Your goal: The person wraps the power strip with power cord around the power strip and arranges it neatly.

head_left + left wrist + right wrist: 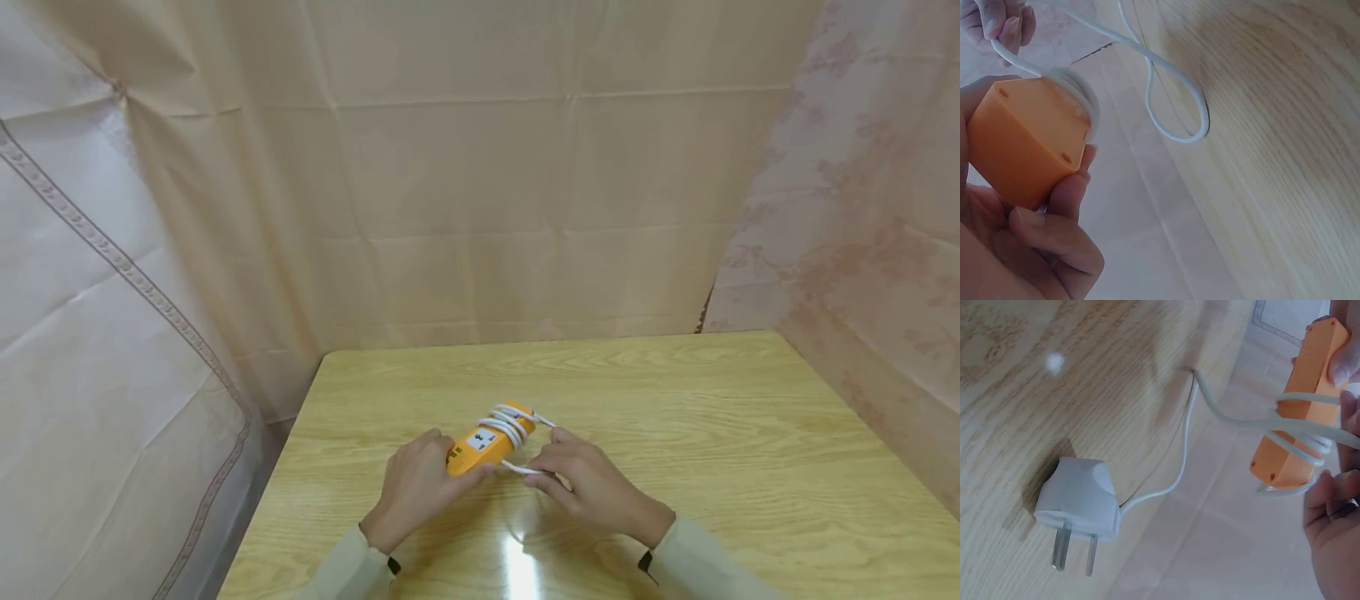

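An orange power strip (467, 451) with a white socket face is held above the table, tilted, in my left hand (417, 479), whose fingers and thumb grip its near end. Several turns of white cord (507, 423) are wound around the strip's far end. My right hand (588, 483) pinches the cord just right of the strip. In the left wrist view the strip's plain orange underside (1029, 137) shows, and a loop of cord (1200, 119) hangs beside it. The right wrist view shows the white plug (1079, 497), its metal prongs bare, at the cord's loose end.
A wood-grain table (675, 417) lies beneath both hands, with a bright glare spot near its front. Beige cloth (465, 208) hangs behind it. Pale cloth with a patterned band (112, 258) hangs at left, and floral cloth (885, 233) at right.
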`<state>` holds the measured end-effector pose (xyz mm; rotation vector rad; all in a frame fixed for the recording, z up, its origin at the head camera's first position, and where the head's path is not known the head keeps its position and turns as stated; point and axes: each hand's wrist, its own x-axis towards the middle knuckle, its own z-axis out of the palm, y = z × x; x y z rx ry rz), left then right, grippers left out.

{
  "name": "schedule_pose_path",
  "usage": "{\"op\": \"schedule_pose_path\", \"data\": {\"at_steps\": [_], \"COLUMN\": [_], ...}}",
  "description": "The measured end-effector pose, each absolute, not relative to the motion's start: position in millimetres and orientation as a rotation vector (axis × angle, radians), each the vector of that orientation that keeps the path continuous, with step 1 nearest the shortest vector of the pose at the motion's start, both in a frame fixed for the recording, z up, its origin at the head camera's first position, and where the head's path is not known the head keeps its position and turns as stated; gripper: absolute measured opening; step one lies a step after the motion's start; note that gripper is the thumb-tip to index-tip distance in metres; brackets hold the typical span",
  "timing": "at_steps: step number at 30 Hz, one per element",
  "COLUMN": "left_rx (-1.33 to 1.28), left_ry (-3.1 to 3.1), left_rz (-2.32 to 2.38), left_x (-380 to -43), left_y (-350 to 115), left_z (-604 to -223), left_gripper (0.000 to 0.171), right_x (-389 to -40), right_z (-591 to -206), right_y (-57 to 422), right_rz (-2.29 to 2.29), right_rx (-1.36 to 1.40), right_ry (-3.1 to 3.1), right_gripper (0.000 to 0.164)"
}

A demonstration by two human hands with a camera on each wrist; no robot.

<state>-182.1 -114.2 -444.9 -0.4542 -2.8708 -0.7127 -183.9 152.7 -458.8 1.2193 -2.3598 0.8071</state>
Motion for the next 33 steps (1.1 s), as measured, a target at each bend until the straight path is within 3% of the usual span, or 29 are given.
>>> {"op": "schedule_pose_path", "data": {"at_steps": [8,20,33], "left_rx": [-0.615,-1.071,-1.097], "left_ry": [-2.874,-2.889,-2.898], "left_rz": [-0.689,-0.679,-0.599], "left_x": [-179.6,-185.9,-185.7], "left_y": [-120.7,-139.3,-151.5], "left_z": [-440.3,-447.7,-436.5], "left_gripper": [0.054,0.05,0.051], "right_x": [-188.4,-190.8,-189.9], "right_z": [-458.1,-455.4,-454.1], "right_y": [156.0,159.2,157.9], "right_rz": [0.805,0.875,0.807], "right_rx": [1.296,1.403,1.332], "right_ry": [-2.203,-2.089,-2.135], "right_gripper": [0.005,0.007,0.008]}}
